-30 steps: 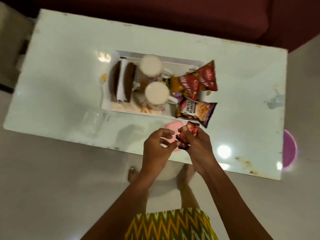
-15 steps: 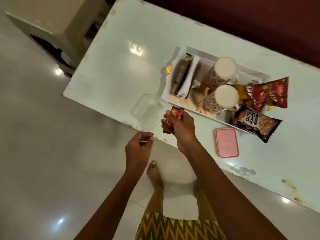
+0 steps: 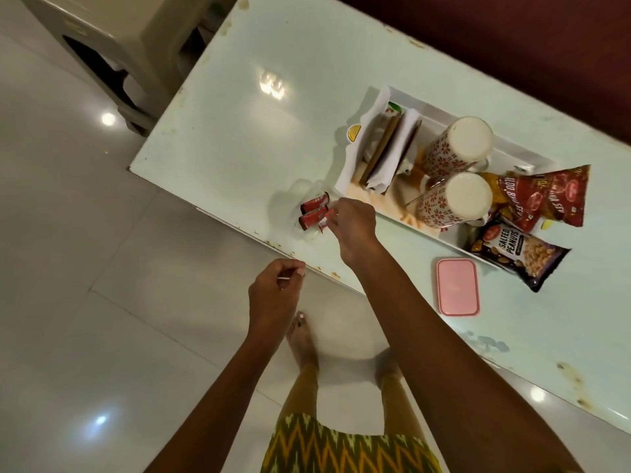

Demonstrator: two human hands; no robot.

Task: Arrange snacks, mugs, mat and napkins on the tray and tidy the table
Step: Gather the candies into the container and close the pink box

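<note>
My right hand (image 3: pixel 351 227) pinches the end of small red sachets (image 3: pixel 313 212) that lie in a clear container (image 3: pixel 297 198) near the table's front edge. Below the edge, my left hand (image 3: pixel 275 290) hangs with fingers pinched on a thin white sliver. The white tray (image 3: pixel 512 145) holds folded napkins and a brown mat (image 3: pixel 382 155) standing at its left end. Two flower-patterned mugs (image 3: pixel 457 148) stand in the middle. Red snack bags (image 3: pixel 549 196) and a salted-peanuts bag (image 3: pixel 519 257) stick out over its right end.
A pink lidded box (image 3: pixel 457 286) lies on the pale table (image 3: pixel 256 131) in front of the tray. A small yellow piece (image 3: pixel 354 132) sits by the tray's left end. A beige stool (image 3: pixel 119 39) stands off the table's left end. My bare feet (image 3: pixel 302 339) are on the tiled floor.
My right hand carried the red sachets left from beside the pink box and lowered them into the clear container. My left hand dropped away below the table edge. The view swung left.
</note>
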